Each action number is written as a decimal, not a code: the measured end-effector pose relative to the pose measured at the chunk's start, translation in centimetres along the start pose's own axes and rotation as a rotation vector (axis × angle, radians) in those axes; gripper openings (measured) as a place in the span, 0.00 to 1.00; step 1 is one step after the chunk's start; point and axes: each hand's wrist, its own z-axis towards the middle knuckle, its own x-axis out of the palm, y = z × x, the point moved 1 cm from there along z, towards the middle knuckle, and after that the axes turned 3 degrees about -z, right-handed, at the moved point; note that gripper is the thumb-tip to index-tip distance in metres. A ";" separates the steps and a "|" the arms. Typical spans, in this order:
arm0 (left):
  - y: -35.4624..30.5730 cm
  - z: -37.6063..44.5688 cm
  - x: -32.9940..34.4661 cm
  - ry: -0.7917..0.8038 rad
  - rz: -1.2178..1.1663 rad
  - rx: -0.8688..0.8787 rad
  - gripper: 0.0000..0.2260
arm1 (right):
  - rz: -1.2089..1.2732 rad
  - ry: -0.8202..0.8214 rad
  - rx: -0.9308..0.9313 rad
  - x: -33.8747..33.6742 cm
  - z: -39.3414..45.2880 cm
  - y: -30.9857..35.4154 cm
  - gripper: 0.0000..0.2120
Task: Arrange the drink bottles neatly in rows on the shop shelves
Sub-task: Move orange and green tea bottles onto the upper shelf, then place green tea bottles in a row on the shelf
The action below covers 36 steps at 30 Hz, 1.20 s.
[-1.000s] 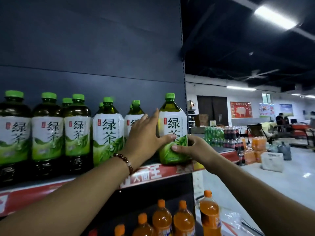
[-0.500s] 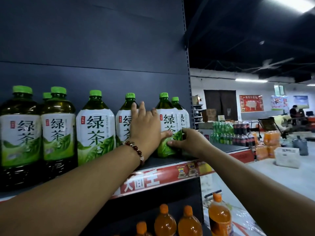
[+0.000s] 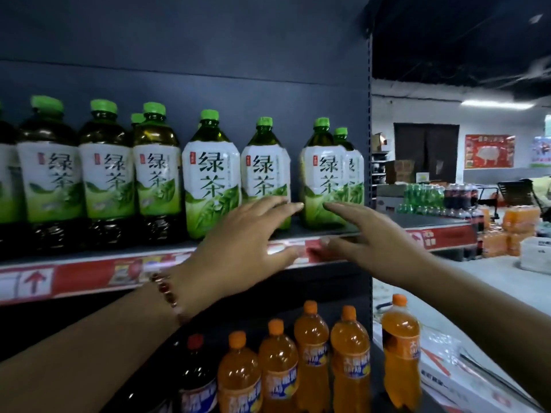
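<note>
Two hands are held released before the shelf, fingers straight: the left hand and the right hand, nothing grasped. Green tea bottles are stood upright in a row on the shelf.

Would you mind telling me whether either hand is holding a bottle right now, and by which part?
Nothing is held. Both the left hand and right hand are open, fingers straight, in front of the green tea bottles.
</note>
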 end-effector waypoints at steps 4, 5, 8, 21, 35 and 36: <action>1.5 -8.1 -1.1 0.123 -0.050 -0.016 0.32 | 0.125 0.118 -0.129 1.7 -5.0 2.8 0.32; 2.0 -10.2 -1.3 0.140 -0.023 -0.029 0.32 | 0.156 0.150 -0.162 2.6 -5.9 3.5 0.32; 2.9 -16.7 -1.3 0.229 0.034 -0.143 0.35 | 0.255 0.278 -0.244 6.5 -8.3 5.0 0.32; 7.5 -39.8 -1.5 0.433 0.261 -0.828 0.36 | 0.533 0.737 -0.355 26.9 -14.0 18.9 0.36; 12.1 -45.0 -17.3 0.568 0.286 -1.316 0.31 | 0.581 1.099 -0.490 27.2 -8.1 39.3 0.33; 11.3 -43.7 -20.1 0.580 0.274 -1.346 0.32 | 0.558 1.113 -0.515 24.9 -7.4 40.3 0.33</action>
